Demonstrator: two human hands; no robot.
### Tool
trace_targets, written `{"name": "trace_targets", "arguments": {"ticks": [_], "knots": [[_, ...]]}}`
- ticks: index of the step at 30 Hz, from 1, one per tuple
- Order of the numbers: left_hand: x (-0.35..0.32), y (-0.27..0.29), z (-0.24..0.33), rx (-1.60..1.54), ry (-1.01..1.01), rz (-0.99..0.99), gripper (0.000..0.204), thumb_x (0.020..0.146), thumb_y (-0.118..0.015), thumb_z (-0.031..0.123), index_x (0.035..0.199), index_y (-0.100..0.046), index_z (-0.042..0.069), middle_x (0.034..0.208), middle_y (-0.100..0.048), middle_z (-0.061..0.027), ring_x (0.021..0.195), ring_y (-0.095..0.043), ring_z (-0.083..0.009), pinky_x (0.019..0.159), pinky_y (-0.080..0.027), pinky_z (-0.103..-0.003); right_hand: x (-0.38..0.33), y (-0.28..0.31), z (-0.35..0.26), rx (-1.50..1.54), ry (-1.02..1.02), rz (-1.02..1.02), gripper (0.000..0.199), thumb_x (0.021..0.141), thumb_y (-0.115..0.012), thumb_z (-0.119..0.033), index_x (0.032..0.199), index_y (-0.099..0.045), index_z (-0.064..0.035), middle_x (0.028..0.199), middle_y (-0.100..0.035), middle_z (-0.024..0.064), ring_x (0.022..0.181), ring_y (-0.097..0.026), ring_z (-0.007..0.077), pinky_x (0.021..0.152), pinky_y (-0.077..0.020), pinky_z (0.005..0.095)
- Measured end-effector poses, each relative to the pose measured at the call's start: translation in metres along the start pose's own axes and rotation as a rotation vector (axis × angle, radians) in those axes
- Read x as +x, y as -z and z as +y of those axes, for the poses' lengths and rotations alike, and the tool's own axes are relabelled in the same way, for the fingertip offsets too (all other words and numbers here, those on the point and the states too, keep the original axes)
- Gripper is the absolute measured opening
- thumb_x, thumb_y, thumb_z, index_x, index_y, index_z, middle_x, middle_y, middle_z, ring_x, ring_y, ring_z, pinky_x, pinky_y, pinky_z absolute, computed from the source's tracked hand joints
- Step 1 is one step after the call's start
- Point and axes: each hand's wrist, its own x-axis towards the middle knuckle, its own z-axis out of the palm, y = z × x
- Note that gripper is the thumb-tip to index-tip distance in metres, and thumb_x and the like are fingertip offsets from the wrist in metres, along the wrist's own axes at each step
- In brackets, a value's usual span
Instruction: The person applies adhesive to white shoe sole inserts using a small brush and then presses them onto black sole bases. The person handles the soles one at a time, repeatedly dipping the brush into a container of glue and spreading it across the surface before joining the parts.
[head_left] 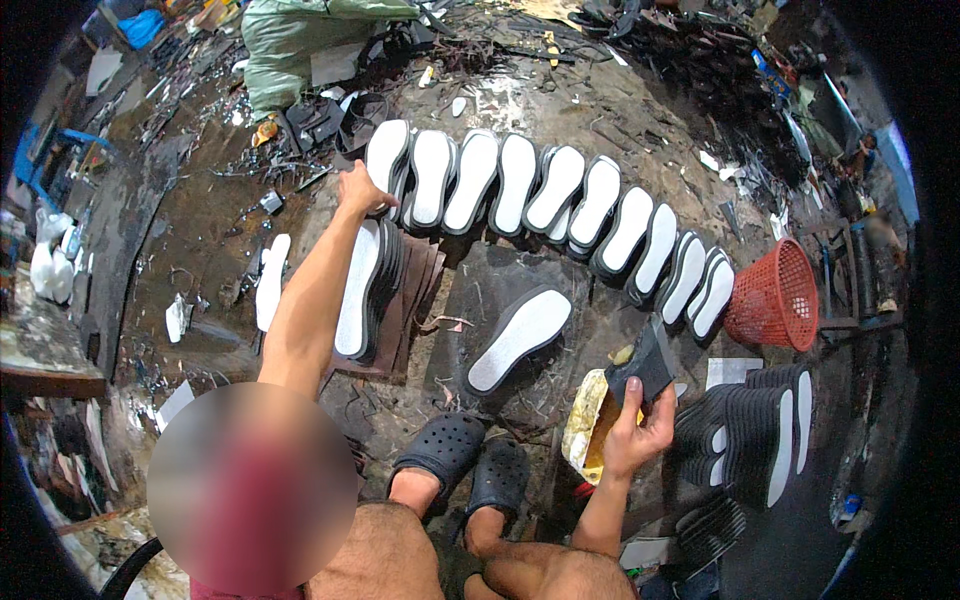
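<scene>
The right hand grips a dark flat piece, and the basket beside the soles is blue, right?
The basket beside the soles is red, not blue, as the head view shows; the right hand does grip a dark flat piece.

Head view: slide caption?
Left hand at a curved row of white-topped soles; right hand holding a dark flat piece near a yellowish tub.

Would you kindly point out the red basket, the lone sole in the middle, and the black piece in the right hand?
Red basket (751, 302), head view: its side wall.
Lone sole (520, 341), head view: its white top.
Black piece (650, 362), head view: its flat face.
</scene>
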Motion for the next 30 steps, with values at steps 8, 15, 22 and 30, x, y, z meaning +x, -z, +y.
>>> {"name": "trace_targets", "arguments": {"ticks": [8,15,22,30], "knots": [[-0.010,0.016,-0.001,-0.202,0.145,0.033,0.053,0.063,-0.091,0.023,0.105,-0.073,-0.005,0.114,-0.071,-0.0275,0.113,-0.068,-0.0388,0.095,-0.056,-0.045,0.006,-0.015,0.000,0.086,-0.077,-0.089,0.037,0.096,-0.069,-0.005,0.129,-0.060,0.0085,0.107,-0.072,0.0115,0.092,-0.065,0.0151,0.084,-0.0531,0.0312],[-0.075,0.021,0.036,-0.486,-0.336,0.499,0.054,0.080,-0.080,0.027,0.126,-0.069,0.001,0.113,-0.072,-0.0245,0.103,-0.071,-0.0322,0.091,-0.054,-0.040,0.025,-0.036,0.016,0.097,-0.082,-0.124,0.034,0.095,-0.067,-0.004,0.126,-0.060,0.0074,0.113,-0.070,0.0128,0.099,-0.066,0.0180,0.088,-0.0522,0.0322],[-0.349,-0.069,0.046,-0.510,-0.703,-0.160,0.056,0.073,-0.088,0.026,0.119,-0.064,0.005,0.136,-0.054,-0.0217,0.122,-0.051,-0.0422,0.104,-0.045,-0.049,0.065,-0.104,0.099,-0.136,-0.117,-0.367,0.046,0.088,-0.072,-0.018,0.128,-0.064,0.0028,0.113,-0.072,0.0264,0.107,-0.071,0.0345,0.093,-0.0527,0.0392],[-0.379,-0.097,0.040,-0.557,-0.658,-0.056,0.049,0.079,-0.084,0.021,0.123,-0.065,0.010,0.134,-0.056,-0.0191,0.115,-0.053,-0.0405,0.098,-0.048,-0.049,0.048,-0.155,0.082,-0.648,0.661,-0.616,0.027,0.087,-0.059,-0.015,0.106,-0.077,-0.0197,0.096,-0.077,0.0051,0.088,-0.067,0.0263,0.073,-0.0535,0.0415]]}}
